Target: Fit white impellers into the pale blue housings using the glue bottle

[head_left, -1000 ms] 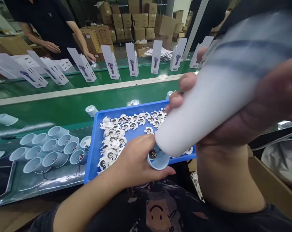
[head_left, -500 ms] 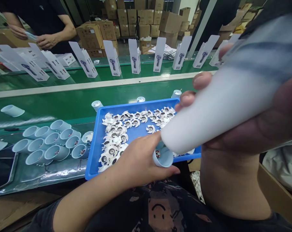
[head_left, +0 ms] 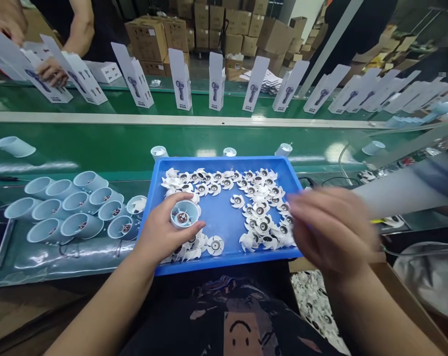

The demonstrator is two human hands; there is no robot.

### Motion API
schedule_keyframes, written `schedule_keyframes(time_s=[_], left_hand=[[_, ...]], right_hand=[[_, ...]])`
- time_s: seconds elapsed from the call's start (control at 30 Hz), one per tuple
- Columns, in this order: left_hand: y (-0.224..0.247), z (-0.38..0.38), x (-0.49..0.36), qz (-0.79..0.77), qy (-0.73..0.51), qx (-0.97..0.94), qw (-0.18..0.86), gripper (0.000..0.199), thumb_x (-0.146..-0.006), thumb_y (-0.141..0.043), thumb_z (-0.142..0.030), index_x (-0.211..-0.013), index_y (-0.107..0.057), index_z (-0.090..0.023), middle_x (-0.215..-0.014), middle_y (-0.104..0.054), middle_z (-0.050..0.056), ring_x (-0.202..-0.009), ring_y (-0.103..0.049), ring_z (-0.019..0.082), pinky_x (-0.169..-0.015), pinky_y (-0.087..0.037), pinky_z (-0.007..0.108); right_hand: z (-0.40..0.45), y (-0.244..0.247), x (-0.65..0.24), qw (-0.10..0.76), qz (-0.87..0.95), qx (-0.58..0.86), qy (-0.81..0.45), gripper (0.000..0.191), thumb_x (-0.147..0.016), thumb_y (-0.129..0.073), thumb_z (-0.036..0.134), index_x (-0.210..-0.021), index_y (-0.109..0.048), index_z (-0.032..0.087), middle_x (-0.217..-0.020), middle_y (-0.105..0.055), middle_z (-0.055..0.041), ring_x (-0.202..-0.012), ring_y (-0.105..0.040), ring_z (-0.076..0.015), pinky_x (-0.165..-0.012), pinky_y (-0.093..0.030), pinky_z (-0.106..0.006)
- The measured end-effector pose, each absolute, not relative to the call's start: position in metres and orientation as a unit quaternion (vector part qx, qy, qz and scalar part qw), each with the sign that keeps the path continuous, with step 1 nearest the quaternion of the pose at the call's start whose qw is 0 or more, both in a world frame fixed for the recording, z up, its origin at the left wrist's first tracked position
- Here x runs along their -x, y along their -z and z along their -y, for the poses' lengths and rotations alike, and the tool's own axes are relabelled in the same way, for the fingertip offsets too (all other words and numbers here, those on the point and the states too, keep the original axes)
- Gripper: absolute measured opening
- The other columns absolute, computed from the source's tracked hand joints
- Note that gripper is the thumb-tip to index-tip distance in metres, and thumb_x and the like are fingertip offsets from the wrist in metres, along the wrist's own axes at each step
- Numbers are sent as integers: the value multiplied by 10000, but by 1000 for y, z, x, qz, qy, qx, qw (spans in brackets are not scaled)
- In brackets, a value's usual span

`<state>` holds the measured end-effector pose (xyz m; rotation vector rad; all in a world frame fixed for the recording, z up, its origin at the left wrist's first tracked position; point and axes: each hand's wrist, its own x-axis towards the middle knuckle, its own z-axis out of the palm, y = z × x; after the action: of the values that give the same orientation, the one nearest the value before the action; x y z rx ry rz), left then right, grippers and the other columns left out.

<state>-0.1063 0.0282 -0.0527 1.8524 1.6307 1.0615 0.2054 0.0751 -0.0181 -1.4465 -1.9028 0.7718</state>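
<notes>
My left hand (head_left: 160, 228) grips a light blue cup-shaped fan housing (head_left: 174, 220) over the left part of a blue tray (head_left: 224, 267). Its open end faces up, and a small motor with copper windings shows inside. White fan blades (head_left: 260, 210) lie along the tray's sides and back. My right hand (head_left: 331, 230), smeared by motion, is at the tray's right edge; I cannot make out anything in its fingers. Just behind it, a whitish cylinder (head_left: 401, 185) slants at the right. More light blue housings (head_left: 81, 225) lie grouped left of the tray.
Beyond the tray runs a green conveyor (head_left: 194, 136) with a few housings on it. Open white boxes (head_left: 181, 84) stand in a row behind. A co-worker's hand (head_left: 52, 73) is at the boxes on the left. A carton with more blades (head_left: 314, 301) is below right.
The whitish cylinder has left my right hand and sits farther right. My left hand has moved left with the housing. The co-worker's hands have come down to the boxes.
</notes>
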Motion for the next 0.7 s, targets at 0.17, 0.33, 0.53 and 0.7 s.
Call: schedule_keyframes(time_s=[0.17, 0.33, 0.53, 0.7], left_hand=[[53, -26, 108, -599, -396, -655, 237, 448, -721, -747, -498, -1067, -607, -250, -1084, -700, 66, -986, -675, 307, -880, -548, 473], [58, -25, 109, -614, -405, -627, 257, 529, -747, -711, -436, -1199, -514, -242, -1193, -635, 98, -1006, -656, 289, -903, -531, 489], [59, -24, 108, -613, -420, -613, 267, 536, -767, -653, -322, -1259, -459, -236, -1171, -639, 91, -958, -673, 243, -856, -551, 434], [46, -14, 103, -536, -411, -666, 314, 521, -728, -759, -353, -1198, -560, -250, -1186, -679, 81, -1083, -658, 292, -949, -529, 462]], right_hand=[[-129, 44, -182, 49, 774, 607, -172, 171, -970, -628, 280, -1077, -650, 148, -1179, -616, -85, -1110, -589, -228, -995, -493, -469], [-153, 54, -182, -30, 776, 607, -166, 193, -973, -625, 300, -1098, -641, 154, -1185, -609, -85, -1072, -600, -217, -949, -522, -434], [-139, 40, -180, 147, 743, 563, -330, 293, -973, -596, 384, -1156, -594, 156, -1248, -559, -107, -1139, -555, -249, -986, -485, -474], [-86, 41, -157, 271, 615, 426, -606, 589, -839, -558, 717, -1170, -496, 233, -1054, -604, -63, -916, -643, -191, -869, -564, -420]])
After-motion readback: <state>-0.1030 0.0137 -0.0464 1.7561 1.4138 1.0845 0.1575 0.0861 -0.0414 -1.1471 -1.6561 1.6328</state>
